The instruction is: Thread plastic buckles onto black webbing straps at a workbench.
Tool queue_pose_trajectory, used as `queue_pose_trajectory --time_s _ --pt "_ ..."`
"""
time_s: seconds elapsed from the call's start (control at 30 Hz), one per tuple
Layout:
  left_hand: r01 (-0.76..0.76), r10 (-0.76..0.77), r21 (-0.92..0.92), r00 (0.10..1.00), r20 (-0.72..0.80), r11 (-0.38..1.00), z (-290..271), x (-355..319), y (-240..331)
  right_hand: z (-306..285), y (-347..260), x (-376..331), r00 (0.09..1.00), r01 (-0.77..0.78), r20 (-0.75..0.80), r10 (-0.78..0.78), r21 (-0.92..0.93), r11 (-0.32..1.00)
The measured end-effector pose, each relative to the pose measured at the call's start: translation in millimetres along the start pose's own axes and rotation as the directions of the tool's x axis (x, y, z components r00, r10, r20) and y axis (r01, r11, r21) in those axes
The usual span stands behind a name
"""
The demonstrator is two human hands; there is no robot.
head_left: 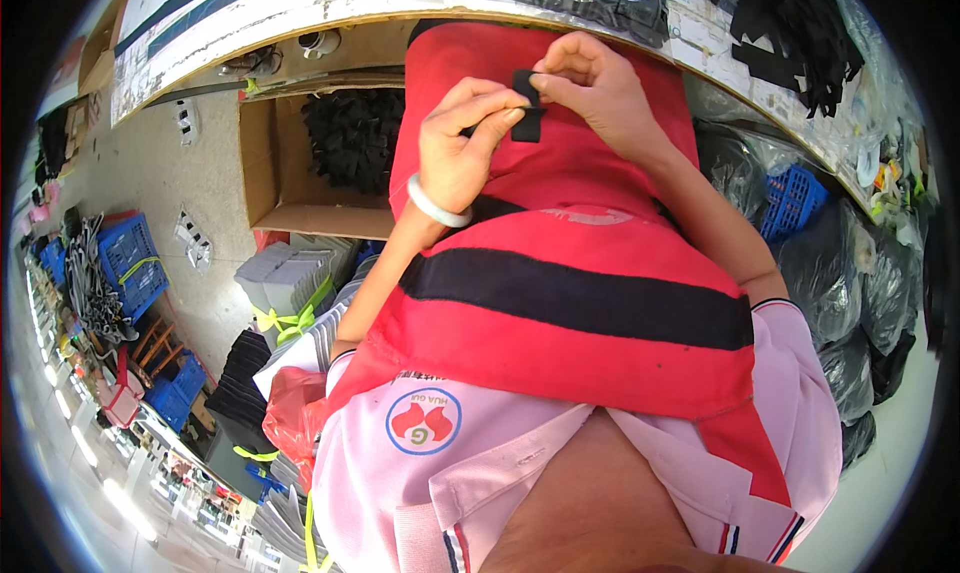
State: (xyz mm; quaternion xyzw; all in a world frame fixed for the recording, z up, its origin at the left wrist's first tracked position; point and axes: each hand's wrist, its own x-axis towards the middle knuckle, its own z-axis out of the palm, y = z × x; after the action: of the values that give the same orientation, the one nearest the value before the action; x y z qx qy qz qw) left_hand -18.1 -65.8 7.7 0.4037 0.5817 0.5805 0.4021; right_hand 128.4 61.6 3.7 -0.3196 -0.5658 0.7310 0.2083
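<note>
Above the lap of my red apron (pixel 560 188), both hands meet at a short black fabric strap (pixel 526 130). My left hand (pixel 462 141), with a pale bangle on its wrist, pinches the strap between thumb and fingers. From the other side, my right hand (pixel 597 85) grips the strap's upper end between thumb and forefinger, its other fingers curled. Part of the strap is hidden behind the fingers. To the left of my lap, an open cardboard box (pixel 262 163) holds a heap of black strap pieces (pixel 352 141).
Across the top runs a worktable edge (pixel 225 48), with a pile of black straps (pixel 790 38) at its right. Bagged goods (pixel 825 273) and a blue crate (pixel 792 203) stand right. Tied grey stacks (pixel 285 278) and another blue crate (pixel 133 263) are left.
</note>
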Motion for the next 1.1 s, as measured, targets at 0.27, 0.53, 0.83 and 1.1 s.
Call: queue_pose_trajectory --time_s 0.27,0.53,0.83,1.1 --pt "0.16 -0.175 0.488 0.984 -0.015 0.858 -121 -40 15 29 38 3 0.875 -0.232 0.421 0.239 -0.069 0.97" --pt "0.419 -0.425 -0.092 0.904 -0.053 0.903 -73 -30 -3 37 26 3 0.909 -0.085 0.362 0.209 -0.329 0.94" --pt "0.486 -0.376 -0.31 0.857 0.353 0.817 -15 3 -26 19 2 -11 0.948 -0.145 0.241 0.21 -0.262 0.954" --pt "0.615 -0.515 -0.466 0.788 0.337 0.636 -7 14 -34 -1 2 -11 0.936 -0.243 0.232 0.266 -0.123 0.962"
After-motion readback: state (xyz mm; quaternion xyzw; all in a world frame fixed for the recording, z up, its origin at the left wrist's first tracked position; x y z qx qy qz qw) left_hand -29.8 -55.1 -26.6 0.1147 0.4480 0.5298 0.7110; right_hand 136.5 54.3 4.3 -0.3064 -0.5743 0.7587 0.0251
